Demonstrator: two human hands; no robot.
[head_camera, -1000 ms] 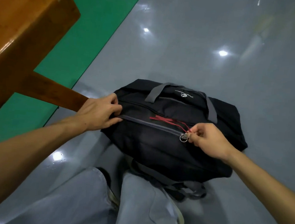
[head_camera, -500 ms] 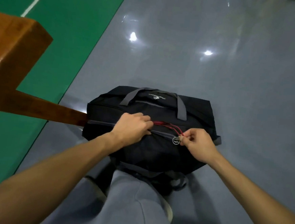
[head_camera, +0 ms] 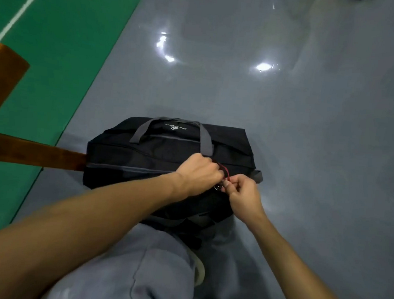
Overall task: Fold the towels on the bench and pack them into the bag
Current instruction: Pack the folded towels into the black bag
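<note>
Both hands meet on the bag, a black duffel lying on the grey floor in the middle of the frame, just above the person's knee. The right hand pinches the zip pull, a small metal ring with a red cord, between thumb and forefinger; the left hand is curled on the fabric right beside it, seemingly gripping the bag along the zip line, though its fingertips are hidden. The grey zip looks shut over most of its run, so I judge this to be the opening step: no towel is in sight. The next move calls for a steady pull along the zip while the left hand holds the cloth taut, since soft fabric will bunch. The bag's long axis runs left to right across the frame, handles and logo on the far side, its left end touching the wooden bench leg that comes in from the left edge, by the green floor at upper left.
</note>
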